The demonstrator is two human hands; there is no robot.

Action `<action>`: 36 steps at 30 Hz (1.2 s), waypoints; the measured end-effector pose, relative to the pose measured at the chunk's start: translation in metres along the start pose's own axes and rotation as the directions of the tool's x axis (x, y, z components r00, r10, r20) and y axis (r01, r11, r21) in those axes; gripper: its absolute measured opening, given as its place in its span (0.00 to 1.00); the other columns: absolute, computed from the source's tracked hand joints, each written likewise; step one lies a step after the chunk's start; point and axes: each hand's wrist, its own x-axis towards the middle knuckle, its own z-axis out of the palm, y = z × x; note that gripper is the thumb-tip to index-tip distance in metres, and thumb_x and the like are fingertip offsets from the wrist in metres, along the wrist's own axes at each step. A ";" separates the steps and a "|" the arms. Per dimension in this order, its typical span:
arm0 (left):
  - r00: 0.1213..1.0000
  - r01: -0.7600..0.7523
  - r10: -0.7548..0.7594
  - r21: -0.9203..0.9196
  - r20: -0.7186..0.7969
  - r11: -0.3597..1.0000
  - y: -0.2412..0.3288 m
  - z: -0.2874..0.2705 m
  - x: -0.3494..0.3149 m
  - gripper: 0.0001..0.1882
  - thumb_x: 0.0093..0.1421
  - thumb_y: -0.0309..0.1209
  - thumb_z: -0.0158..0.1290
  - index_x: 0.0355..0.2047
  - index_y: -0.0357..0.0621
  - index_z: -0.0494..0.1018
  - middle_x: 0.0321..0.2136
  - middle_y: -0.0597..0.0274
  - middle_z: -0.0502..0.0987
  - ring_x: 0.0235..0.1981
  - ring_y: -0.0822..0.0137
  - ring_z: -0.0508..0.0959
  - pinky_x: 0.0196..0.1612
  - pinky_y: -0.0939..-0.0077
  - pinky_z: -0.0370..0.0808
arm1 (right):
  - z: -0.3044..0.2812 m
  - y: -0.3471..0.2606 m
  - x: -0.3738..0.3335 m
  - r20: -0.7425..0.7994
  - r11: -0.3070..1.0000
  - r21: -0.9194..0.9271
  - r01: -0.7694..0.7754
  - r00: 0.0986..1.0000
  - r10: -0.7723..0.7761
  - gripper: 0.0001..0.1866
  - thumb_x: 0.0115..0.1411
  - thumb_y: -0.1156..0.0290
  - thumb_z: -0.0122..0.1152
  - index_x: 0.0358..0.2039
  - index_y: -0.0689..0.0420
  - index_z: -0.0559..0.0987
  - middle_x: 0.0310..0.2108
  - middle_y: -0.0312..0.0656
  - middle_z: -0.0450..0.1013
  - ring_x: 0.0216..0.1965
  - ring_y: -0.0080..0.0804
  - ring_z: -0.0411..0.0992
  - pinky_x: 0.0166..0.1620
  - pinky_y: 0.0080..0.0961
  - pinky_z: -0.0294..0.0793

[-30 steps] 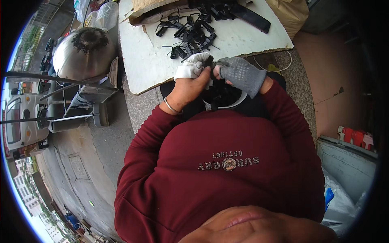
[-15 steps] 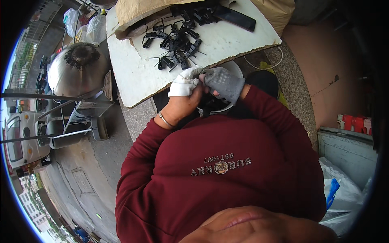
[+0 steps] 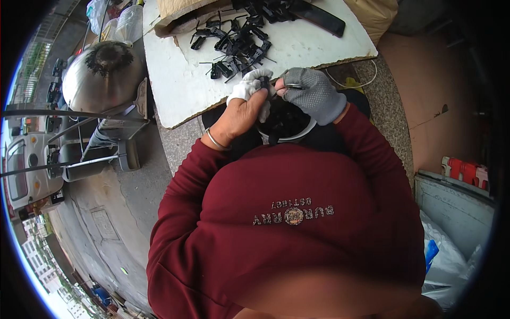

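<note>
One small black part (image 3: 264,82) is pinched between thumb and fingers of the white-gloved left hand (image 3: 246,100). Just to its right, the grey-gloved right hand (image 3: 314,95) curls around a slim dark item (image 3: 294,86). Below both hands sits a white-rimmed container (image 3: 304,133); beyond the left, black clips (image 3: 239,49) lie heaped on a white board (image 3: 313,50).

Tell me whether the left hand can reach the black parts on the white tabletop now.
Likely yes: the black parts lie just beyond the left hand, with nothing visible between, though it holds a dark piece.
</note>
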 end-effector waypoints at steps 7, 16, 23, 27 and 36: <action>0.990 0.068 -0.063 -0.039 0.124 0.997 0.000 -0.002 -0.009 0.10 0.57 0.24 0.40 0.41 0.41 0.61 0.23 0.69 0.67 0.17 0.82 0.64 0.18 0.88 0.61 | 0.012 -0.013 0.008 0.061 0.955 0.108 -0.277 0.960 0.272 0.04 0.50 0.73 0.55 0.27 0.58 0.72 0.26 0.38 0.70 0.26 0.21 0.66 0.31 0.20 0.66; 0.983 -0.120 0.102 0.113 0.153 0.986 -0.015 0.003 -0.001 0.11 0.53 0.19 0.39 0.38 0.39 0.61 0.24 0.64 0.68 0.26 0.73 0.71 0.31 0.81 0.69 | 0.003 -0.011 0.018 0.552 0.804 -0.022 -0.595 0.663 0.506 0.16 0.59 0.60 0.42 0.30 0.59 0.73 0.17 0.40 0.71 0.19 0.27 0.70 0.27 0.21 0.70; 0.974 -0.211 0.158 0.408 0.159 0.888 -0.044 -0.009 0.015 0.13 0.50 0.19 0.40 0.38 0.38 0.60 0.24 0.59 0.69 0.24 0.68 0.71 0.31 0.79 0.69 | 0.032 0.028 -0.002 0.319 0.975 0.043 -0.217 0.928 0.192 0.15 0.61 0.63 0.38 0.28 0.58 0.71 0.15 0.37 0.67 0.15 0.26 0.66 0.23 0.22 0.69; 0.989 -0.071 0.035 0.248 0.144 0.966 -0.046 -0.014 0.020 0.13 0.51 0.20 0.42 0.38 0.39 0.60 0.26 0.57 0.68 0.24 0.65 0.71 0.31 0.76 0.69 | 0.027 0.030 0.014 0.463 0.857 0.045 -0.513 0.771 0.437 0.15 0.60 0.61 0.42 0.27 0.58 0.71 0.16 0.37 0.68 0.18 0.27 0.68 0.26 0.24 0.69; 0.912 -0.407 0.307 0.684 0.271 0.606 -0.052 -0.040 0.037 0.18 0.54 0.25 0.48 0.46 0.36 0.64 0.37 0.51 0.72 0.38 0.55 0.72 0.42 0.74 0.68 | 0.014 0.055 0.075 0.017 0.799 -0.488 -0.351 0.911 0.411 0.16 0.51 0.58 0.51 0.30 0.58 0.75 0.30 0.51 0.71 0.34 0.49 0.69 0.38 0.35 0.68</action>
